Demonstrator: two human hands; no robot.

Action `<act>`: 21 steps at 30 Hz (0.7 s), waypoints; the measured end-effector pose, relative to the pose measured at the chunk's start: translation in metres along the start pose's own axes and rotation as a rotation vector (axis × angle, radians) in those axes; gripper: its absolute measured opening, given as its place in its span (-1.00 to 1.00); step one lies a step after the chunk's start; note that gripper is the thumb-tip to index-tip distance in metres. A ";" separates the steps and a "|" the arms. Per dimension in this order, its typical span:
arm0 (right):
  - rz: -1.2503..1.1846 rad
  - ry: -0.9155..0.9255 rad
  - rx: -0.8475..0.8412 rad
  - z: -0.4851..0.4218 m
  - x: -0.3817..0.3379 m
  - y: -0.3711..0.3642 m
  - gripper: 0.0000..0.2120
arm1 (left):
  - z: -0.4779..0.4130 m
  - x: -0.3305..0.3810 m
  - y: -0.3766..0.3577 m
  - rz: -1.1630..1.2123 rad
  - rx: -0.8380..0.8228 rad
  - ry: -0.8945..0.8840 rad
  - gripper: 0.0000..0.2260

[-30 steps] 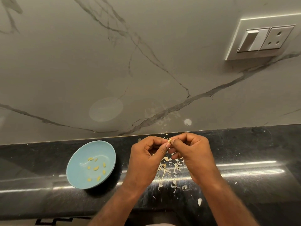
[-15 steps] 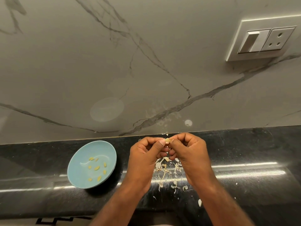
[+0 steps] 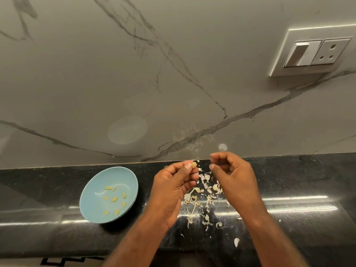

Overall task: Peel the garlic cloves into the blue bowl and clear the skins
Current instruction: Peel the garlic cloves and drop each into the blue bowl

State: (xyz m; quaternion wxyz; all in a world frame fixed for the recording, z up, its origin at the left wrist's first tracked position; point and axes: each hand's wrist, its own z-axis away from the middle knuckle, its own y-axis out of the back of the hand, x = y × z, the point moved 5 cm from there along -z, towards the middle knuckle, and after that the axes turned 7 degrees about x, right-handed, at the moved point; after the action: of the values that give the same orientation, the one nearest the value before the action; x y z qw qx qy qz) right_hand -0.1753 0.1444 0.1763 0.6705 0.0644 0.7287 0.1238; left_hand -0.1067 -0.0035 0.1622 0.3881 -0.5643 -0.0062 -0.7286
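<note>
My left hand (image 3: pixel 174 186) pinches a small yellowish garlic clove (image 3: pixel 194 165) between thumb and fingertips, held above the black counter. My right hand (image 3: pixel 234 177) hovers just to the right of it, a gap between the two, fingers loosely curled with nothing visible in them. Below and between the hands lies a scatter of papery garlic skins (image 3: pixel 204 195). The blue bowl (image 3: pixel 96 193) sits to the left of my left hand and holds several peeled cloves (image 3: pixel 114 199).
The black counter (image 3: pixel 298 189) runs left to right under a grey marble wall. One stray white skin piece (image 3: pixel 236 242) lies near the counter's front edge. A switch and socket plate (image 3: pixel 316 51) is on the wall at upper right.
The hands were joined at the clove before; now the right hand has pulled away to the right, leaving the clove in the left hand's pinch.
</note>
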 end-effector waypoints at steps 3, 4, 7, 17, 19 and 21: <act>0.037 0.052 -0.068 0.003 -0.005 -0.003 -0.73 | 0.001 0.002 -0.001 -0.012 -0.011 -0.014 -0.87; 0.009 0.073 -0.104 0.006 -0.009 -0.005 -0.77 | 0.001 0.003 -0.001 -0.028 -0.016 -0.021 -0.86; -0.075 0.102 -0.171 0.012 -0.016 -0.009 -0.88 | 0.001 0.004 0.000 -0.097 -0.023 -0.051 -0.86; -0.081 0.175 -0.180 0.015 -0.020 -0.013 -0.85 | 0.006 0.014 0.002 -0.330 0.017 -0.268 -0.87; -0.057 0.204 -0.159 0.015 -0.021 -0.012 -0.84 | 0.006 0.015 0.001 -0.370 0.023 -0.302 -0.89; -0.032 0.233 -0.134 0.015 -0.020 -0.011 -0.86 | 0.007 0.016 0.000 -0.392 0.022 -0.324 -0.89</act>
State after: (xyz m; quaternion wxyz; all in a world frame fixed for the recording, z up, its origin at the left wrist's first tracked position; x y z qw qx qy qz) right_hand -0.1578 0.1296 0.1919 0.5861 -0.0071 0.7926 0.1683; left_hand -0.1021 -0.0092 0.1780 0.2396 -0.6575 -0.1854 -0.6899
